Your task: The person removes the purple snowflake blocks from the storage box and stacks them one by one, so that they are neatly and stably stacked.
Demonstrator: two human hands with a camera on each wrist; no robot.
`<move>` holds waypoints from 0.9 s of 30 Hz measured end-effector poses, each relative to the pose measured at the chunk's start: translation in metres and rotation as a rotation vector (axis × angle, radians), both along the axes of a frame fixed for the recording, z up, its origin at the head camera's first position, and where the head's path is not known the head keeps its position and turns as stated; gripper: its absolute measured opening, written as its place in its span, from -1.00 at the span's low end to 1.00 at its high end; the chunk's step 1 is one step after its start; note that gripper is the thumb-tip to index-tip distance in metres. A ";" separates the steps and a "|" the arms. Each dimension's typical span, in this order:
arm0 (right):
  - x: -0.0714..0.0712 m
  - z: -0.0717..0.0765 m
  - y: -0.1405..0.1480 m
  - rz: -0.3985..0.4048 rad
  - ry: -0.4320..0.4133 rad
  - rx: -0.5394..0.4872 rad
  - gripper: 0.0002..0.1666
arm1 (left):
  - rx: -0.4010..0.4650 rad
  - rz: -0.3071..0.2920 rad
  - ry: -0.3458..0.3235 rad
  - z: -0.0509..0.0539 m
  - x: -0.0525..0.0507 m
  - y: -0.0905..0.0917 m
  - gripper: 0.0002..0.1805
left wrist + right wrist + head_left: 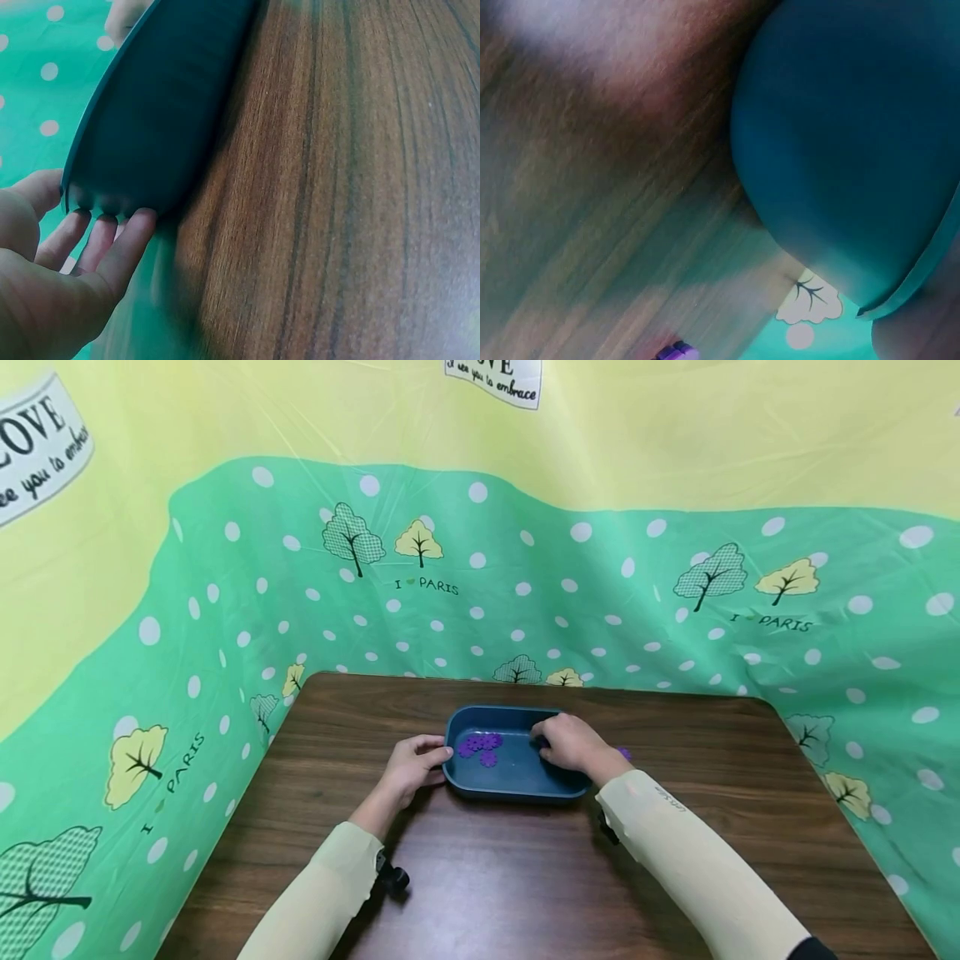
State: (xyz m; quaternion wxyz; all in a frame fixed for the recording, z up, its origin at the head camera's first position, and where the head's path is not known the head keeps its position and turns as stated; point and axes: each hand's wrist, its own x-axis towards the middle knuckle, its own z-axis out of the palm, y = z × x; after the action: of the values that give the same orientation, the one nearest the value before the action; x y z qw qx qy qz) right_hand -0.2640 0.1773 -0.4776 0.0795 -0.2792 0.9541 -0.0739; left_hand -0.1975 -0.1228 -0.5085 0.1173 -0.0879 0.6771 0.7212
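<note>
A dark blue rectangular plastic tub (521, 781) with rounded corners stands on the table. Several small purple flower-shaped discs (487, 742) lie on its floor toward the left end. My left hand (412, 767) holds the tub's left end, thumb at the rim and fingertips against the outer wall (139, 150). Over the right end, my right hand (573, 744) reaches inside with fingers bent down; whether they pinch anything is hidden. Another purple piece (624, 752) sits outside the tub, just beyond my right wrist, and its edge also appears low in the right wrist view.
The brown wood-grain table (495, 877) extends around the tub. Behind it and at the sides hangs a green and yellow cloth (465, 539) printed with trees and dots. A small black wrist device (393, 877) sits on my left sleeve.
</note>
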 end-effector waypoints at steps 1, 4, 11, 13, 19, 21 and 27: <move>0.000 0.000 -0.001 0.003 -0.004 -0.001 -0.68 | 0.001 0.000 0.002 0.000 0.000 0.000 -0.57; 0.001 0.000 -0.002 0.001 -0.027 -0.013 -0.69 | 0.001 0.002 0.001 -0.001 0.000 0.001 -0.57; 0.004 -0.001 -0.003 0.012 -0.032 0.017 -0.73 | 0.001 0.004 -0.001 -0.003 0.000 0.002 -0.56; 0.004 -0.001 -0.002 0.026 -0.017 0.031 -0.74 | -0.003 0.002 0.000 -0.003 0.000 0.002 -0.56; 0.006 -0.002 -0.001 0.040 0.028 0.080 -0.76 | -0.017 0.000 -0.001 -0.004 0.000 0.003 -0.56; 0.006 -0.001 -0.001 0.031 0.032 0.101 -0.75 | -0.019 0.000 0.001 -0.004 -0.001 0.002 -0.56; 0.007 0.004 -0.002 0.007 0.039 0.142 -0.70 | -0.016 0.000 0.000 -0.006 -0.003 0.000 -0.56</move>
State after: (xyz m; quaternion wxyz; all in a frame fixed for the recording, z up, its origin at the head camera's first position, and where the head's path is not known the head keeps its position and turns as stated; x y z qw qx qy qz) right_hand -0.2567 0.1750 -0.4734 0.0809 -0.2777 0.9573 -0.0002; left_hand -0.2002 -0.1227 -0.5140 0.1165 -0.0887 0.6829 0.7157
